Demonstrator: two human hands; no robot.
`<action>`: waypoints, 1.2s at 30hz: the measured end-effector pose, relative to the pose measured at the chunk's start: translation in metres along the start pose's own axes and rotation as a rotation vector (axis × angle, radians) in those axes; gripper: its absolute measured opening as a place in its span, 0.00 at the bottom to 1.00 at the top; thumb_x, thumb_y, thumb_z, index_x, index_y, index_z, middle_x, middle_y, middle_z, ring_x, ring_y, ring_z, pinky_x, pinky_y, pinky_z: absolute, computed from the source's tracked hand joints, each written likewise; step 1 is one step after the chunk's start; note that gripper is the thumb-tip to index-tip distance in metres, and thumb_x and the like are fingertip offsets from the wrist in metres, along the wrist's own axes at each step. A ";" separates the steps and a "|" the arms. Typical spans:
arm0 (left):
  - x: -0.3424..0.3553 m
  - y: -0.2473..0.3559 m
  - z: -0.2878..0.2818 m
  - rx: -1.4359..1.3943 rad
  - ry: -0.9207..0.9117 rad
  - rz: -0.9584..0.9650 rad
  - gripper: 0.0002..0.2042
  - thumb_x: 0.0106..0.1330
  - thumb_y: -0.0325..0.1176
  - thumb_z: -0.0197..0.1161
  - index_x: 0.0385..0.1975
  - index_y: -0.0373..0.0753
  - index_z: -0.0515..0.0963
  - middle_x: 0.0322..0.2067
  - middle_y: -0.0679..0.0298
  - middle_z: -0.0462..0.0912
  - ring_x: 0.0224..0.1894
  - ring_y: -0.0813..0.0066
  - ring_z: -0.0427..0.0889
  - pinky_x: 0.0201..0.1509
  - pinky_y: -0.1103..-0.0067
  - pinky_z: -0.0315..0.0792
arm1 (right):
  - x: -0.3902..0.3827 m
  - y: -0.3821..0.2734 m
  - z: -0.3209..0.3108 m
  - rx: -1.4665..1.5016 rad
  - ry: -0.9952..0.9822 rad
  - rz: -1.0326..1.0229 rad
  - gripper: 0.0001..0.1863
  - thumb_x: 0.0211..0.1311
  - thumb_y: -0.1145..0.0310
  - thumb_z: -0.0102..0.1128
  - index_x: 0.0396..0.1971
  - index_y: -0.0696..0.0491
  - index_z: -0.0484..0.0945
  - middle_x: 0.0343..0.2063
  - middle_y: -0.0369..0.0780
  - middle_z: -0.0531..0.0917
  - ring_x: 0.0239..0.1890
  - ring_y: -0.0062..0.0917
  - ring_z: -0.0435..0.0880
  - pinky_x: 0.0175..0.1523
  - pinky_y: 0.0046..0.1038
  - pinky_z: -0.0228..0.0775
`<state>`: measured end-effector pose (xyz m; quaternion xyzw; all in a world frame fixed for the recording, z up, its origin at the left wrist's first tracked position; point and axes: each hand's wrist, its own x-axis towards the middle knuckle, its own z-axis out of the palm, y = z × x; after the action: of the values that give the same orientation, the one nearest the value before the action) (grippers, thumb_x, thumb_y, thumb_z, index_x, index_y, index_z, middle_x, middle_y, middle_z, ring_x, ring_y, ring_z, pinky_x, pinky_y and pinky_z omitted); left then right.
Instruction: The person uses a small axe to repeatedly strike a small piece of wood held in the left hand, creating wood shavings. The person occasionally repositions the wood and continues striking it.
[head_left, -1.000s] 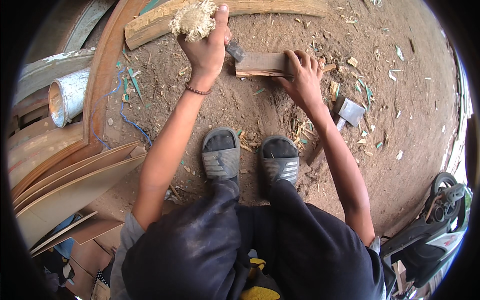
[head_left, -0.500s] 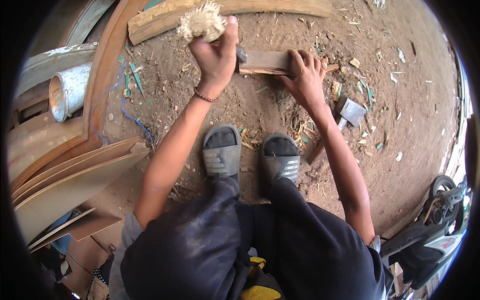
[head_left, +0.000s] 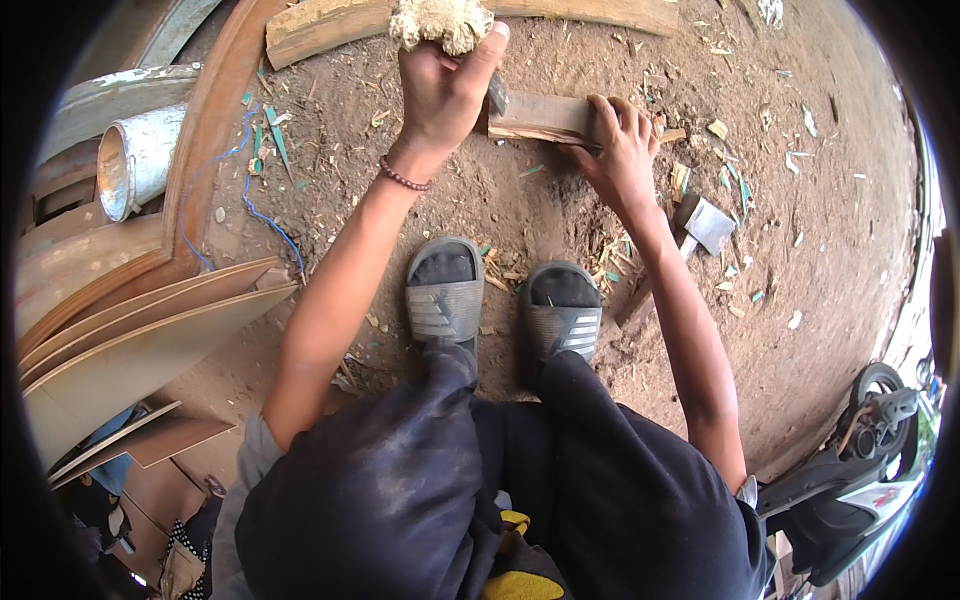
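Observation:
Fingers and thumb of my left hand [head_left: 440, 95] wrap around a chisel whose frayed, pale, mushroomed handle top [head_left: 440, 24] sticks up above the fist. Its dark metal blade [head_left: 497, 97] shows beside my fingers, at the left end of a short wooden block [head_left: 545, 116]; whether the edge touches the wood I cannot tell. The block has a rough, split near side. My right hand [head_left: 622, 150] grips it near the right end, with the fingers over the top and the thumb on the near side. A bead bracelet [head_left: 405, 174] circles my left wrist.
A hammer [head_left: 710, 226] with a square metal head lies beside my right forearm. Behind the block lies a long plank [head_left: 330, 28]. Wood chips scatter over the dirt [head_left: 800, 260]. A paint-stained bucket [head_left: 150, 160] and boards [head_left: 150, 330] stand left; a motorbike [head_left: 870, 440] stands right.
The chisel's frayed top and my left hand have shifted right and away from me. The right hand still grips the block; the whole view has shifted slightly.

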<state>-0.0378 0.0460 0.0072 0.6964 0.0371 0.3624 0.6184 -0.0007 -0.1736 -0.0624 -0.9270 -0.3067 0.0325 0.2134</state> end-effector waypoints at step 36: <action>-0.005 -0.028 -0.012 0.552 -0.334 0.224 0.08 0.68 0.33 0.60 0.39 0.40 0.84 0.28 0.66 0.83 0.32 0.70 0.80 0.35 0.73 0.70 | -0.002 0.003 0.004 -0.025 -0.002 -0.037 0.38 0.48 0.61 0.71 0.61 0.46 0.64 0.57 0.42 0.67 0.61 0.42 0.64 0.63 0.48 0.54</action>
<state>-0.0374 0.0600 -0.0202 0.8870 -0.0446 0.2851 0.3605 -0.0014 -0.1761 -0.0671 -0.9237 -0.3244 0.0258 0.2022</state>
